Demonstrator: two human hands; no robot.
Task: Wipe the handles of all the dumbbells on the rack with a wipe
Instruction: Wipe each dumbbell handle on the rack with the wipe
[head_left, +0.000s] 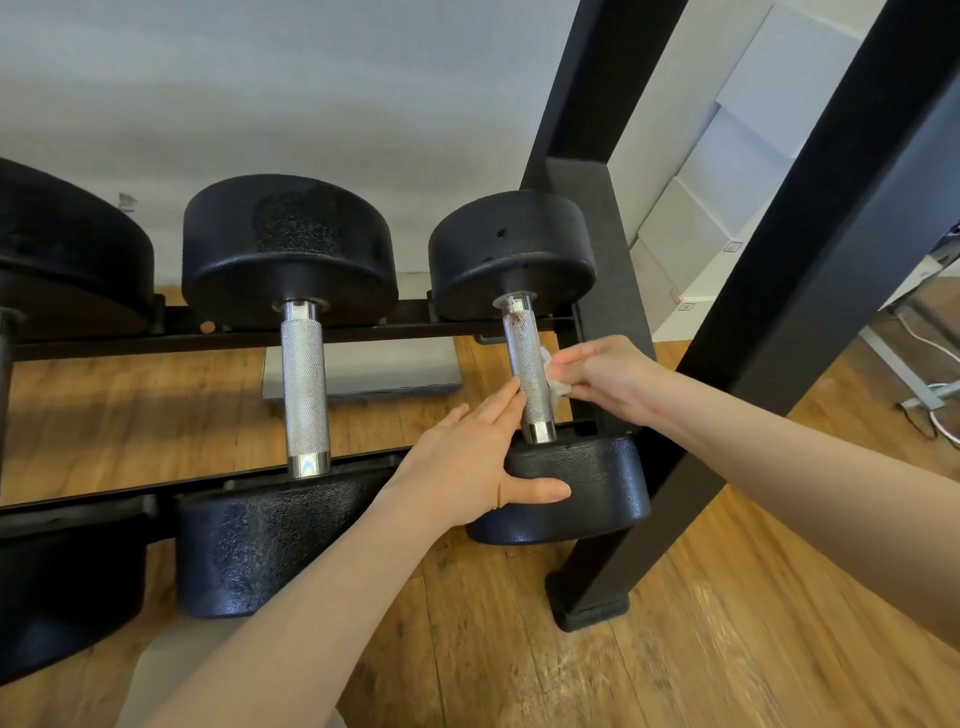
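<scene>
Dumbbell handle (527, 371), rightmost on the rack: step in hand is wiping it. Knurled steel, running from the near black head (576, 488) up to the far head (511, 249).

Nearest: left hand (470, 467) braces the dumbbell. Fingers straight, tips touching the left side of the handle, thumb lying flat along the near head. It grips nothing; it only steadies.

Next out: right hand (602, 376) comes in from the right side of the handle, fingers curled and pinching a small crumpled white wipe (553, 376). Wipe sits against the right flank of the handle, about mid-length. Whether it wraps round the back cannot be told.

Further up: a brownish, rust-like patch (514, 317) on the handle close to the far collar. Wipe is below it, not on it.

Judgement on doing it well: the wad is small, so it probably covers only one side per stroke. Work the full length collar to collar, then shift round the bar so left side and underside get covered too. Knurling likely snags tissue, so use short firm strokes. The stained end likely needs extra passes. Keep the left hand bracing so the dumbbell does not roll in its cradle.

Beyond, to the left: middle dumbbell handle (305, 395) and a third at the frame edge (5, 364), both untouched by either hand. Rack rail (208, 338) runs behind.
</scene>
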